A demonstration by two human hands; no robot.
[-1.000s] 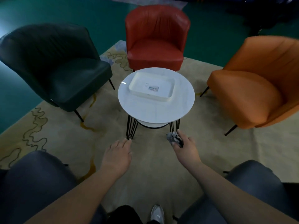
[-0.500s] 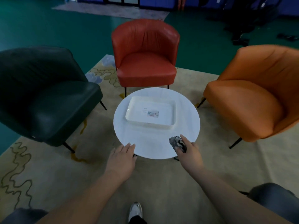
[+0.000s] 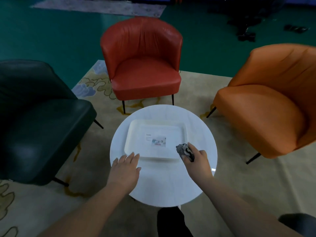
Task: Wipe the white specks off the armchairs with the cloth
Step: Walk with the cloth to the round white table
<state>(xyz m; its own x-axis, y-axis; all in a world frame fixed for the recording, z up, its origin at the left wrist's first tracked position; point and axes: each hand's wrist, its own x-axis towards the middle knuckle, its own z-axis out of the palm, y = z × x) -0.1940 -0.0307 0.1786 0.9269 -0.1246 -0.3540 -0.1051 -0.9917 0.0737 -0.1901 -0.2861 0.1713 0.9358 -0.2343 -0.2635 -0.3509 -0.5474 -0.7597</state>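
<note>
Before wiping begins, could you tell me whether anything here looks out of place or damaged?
Nothing stands out: the red armchair, orange armchair and dark green armchair stand upright and intact; no white specks are discernible.

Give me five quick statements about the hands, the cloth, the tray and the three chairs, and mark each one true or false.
1. The right hand holds the crumpled cloth. True.
2. The left hand also grips a cloth. False: it is open and empty, fingers spread over the round white table.
3. A white tray lies on the table. True.
4. The red armchair stands to the person's right. False: it is straight ahead; the orange armchair is on the right.
5. The cloth is wiping the dark green armchair. False: it is over the table, apart from every chair.
</note>
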